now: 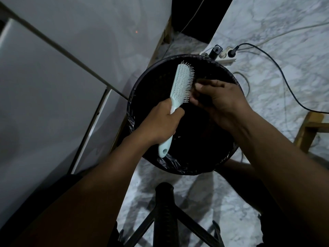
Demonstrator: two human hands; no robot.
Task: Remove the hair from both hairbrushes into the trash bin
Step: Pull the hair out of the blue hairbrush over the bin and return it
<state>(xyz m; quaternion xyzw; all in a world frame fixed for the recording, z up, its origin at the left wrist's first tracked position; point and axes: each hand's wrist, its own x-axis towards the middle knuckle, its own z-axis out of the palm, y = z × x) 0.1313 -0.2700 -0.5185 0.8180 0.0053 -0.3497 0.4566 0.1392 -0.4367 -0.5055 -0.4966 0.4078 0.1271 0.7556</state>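
Marble-patterned floor [293, 24] is seen all around a round trash bin [142, 81], which is lined with a dark plastic bag and stands beside a pale cabinet [44, 86]. Behind the bin a white power strip [226, 58] is laid on the floor, with dark plugs pushed into it and a black cable [277, 68] trailed off to the right. A wooden frame [306, 131] is seen at the right edge, and a dark stool leg [164, 211] at the bottom.

Over the open bin a pale blue hairbrush [181, 82] is held up, bristles turned to the right. Its handle is clasped in the closed grip of the left hand [160, 123], with the handle's end left sticking out below the fist. The right hand [219, 100] is brought against the bristles, its fingertips [194, 97] pinched together at the lower rows; whether hair is caught between them cannot be told in the dim light.
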